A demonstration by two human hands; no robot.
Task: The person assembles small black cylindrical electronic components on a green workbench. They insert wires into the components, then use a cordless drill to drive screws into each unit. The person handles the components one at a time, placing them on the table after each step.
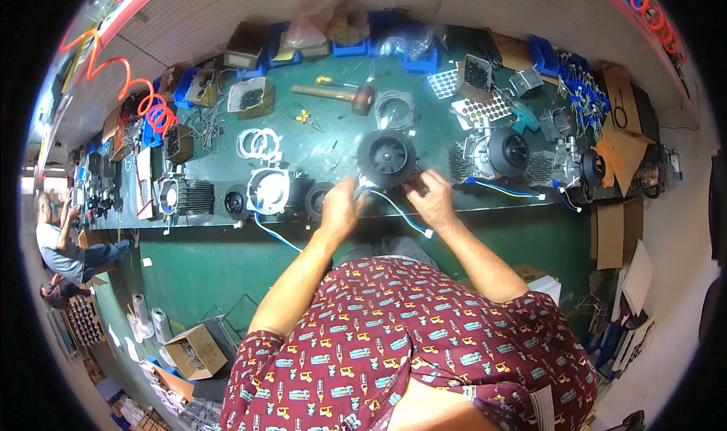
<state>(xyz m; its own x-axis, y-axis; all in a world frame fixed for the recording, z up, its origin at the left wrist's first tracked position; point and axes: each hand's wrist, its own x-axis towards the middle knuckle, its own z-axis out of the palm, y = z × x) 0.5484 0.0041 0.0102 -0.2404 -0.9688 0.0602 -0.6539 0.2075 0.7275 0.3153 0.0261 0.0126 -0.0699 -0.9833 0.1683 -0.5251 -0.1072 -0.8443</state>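
Observation:
A fan motor with a round black impeller [387, 158] sits on the green workbench right in front of me, impeller facing up. My left hand [342, 205] is closed on its near left side, fingertips partly hidden. At the near right side, my right hand [432, 198] has its fingers pinched together; whatever lies between them is too small to make out. A blue, white and yellow cable [401, 211] with a white plug runs from the motor toward the bench's front edge, between my hands.
Left of me lie a motor housing [269, 191] and a loose black impeller [235, 202]. To the right stands another fan motor [507, 152]. Behind are a mallet [326, 93], yellow pliers [306, 119] and a parts box [251, 97]. A person [64, 242] sits far left.

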